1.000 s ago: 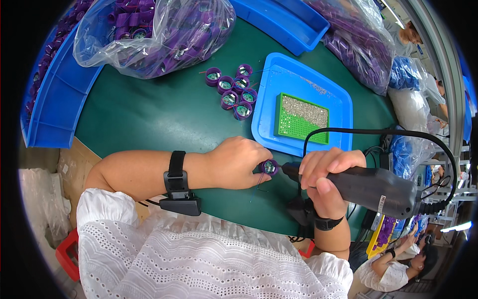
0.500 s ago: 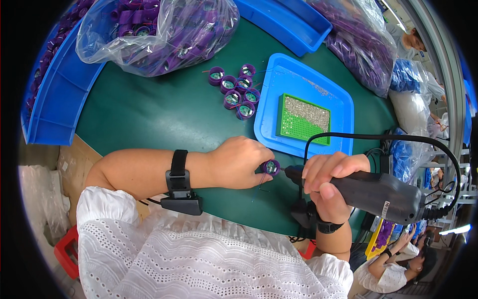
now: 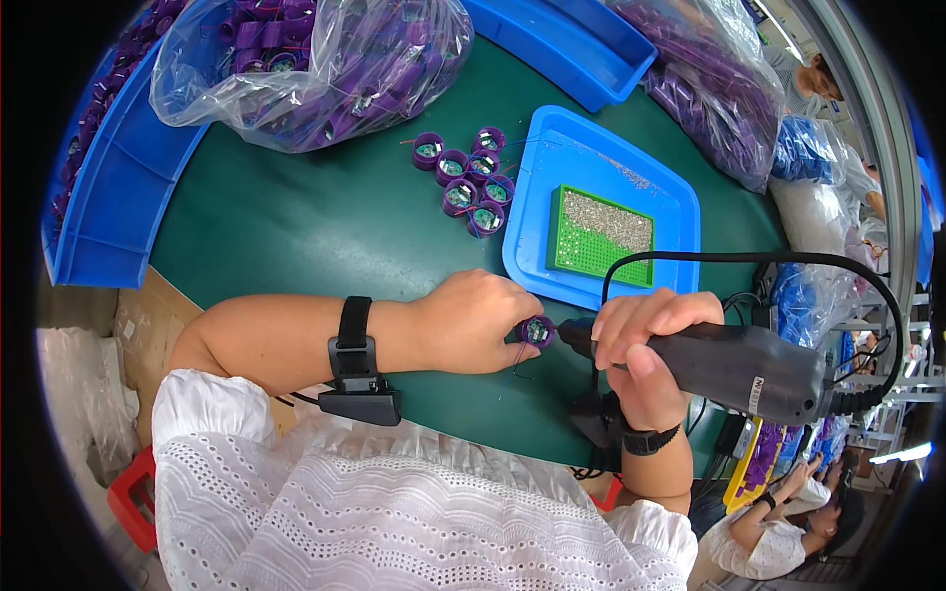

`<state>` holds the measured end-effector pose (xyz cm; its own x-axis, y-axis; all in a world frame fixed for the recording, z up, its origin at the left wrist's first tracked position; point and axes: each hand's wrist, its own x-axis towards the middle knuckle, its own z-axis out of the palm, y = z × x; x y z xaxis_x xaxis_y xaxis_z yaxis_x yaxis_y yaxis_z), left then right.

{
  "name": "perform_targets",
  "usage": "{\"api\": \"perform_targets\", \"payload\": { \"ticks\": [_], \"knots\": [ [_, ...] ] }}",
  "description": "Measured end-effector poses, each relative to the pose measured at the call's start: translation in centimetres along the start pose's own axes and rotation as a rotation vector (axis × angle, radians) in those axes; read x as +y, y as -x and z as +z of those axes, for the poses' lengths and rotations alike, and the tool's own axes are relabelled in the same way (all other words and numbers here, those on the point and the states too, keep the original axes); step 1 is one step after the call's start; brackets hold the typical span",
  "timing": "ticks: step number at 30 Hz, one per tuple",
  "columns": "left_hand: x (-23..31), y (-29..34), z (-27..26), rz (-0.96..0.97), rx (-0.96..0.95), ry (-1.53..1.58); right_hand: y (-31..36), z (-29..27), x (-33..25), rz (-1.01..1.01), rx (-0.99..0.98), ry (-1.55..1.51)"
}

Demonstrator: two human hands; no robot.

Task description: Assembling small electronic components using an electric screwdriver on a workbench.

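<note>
Between the thumb and fingers of my left hand point(image 3: 481, 323) is a round purple housing point(image 3: 535, 331) with a small circuit board inside and thin wires hanging from it. My right hand point(image 3: 645, 340) is wrapped round a dark electric screwdriver point(image 3: 734, 370), lying nearly level with its tip pointing left. That tip is at the open face of the housing; whether it touches a screw is too small to tell. Farther off, several similar purple housings point(image 3: 459, 196) stand grouped on the green table point(image 3: 296, 217).
A blue tray point(image 3: 680, 212) holds a green perforated screw plate point(image 3: 601, 258) partly covered with tiny screws. A clear bag point(image 3: 379, 84) of purple parts lies at the far left, near a blue bin point(image 3: 123, 207). The screwdriver's black cable point(image 3: 739, 257) loops over the right side. Another person works at lower right.
My right hand and the electric screwdriver have shifted slightly left and up, with the tool's rear end raised. My left hand and the housing stay in place.
</note>
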<state>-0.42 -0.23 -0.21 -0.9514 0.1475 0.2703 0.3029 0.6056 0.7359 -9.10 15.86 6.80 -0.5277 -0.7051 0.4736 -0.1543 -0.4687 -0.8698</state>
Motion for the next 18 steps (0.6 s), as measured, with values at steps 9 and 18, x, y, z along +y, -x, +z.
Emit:
{"api": "perform_targets", "payload": {
  "ticks": [9, 18],
  "knots": [
    [-0.02, -0.06, 0.03, 0.003, -0.001, 0.003, -0.07, -0.25, 0.32, -0.004, 0.002, 0.006],
    [0.12, 0.04, -0.01, -0.015, -0.015, 0.005, -0.21, 0.42, 0.70, -0.004, -0.046, 0.019]
  ]
}}
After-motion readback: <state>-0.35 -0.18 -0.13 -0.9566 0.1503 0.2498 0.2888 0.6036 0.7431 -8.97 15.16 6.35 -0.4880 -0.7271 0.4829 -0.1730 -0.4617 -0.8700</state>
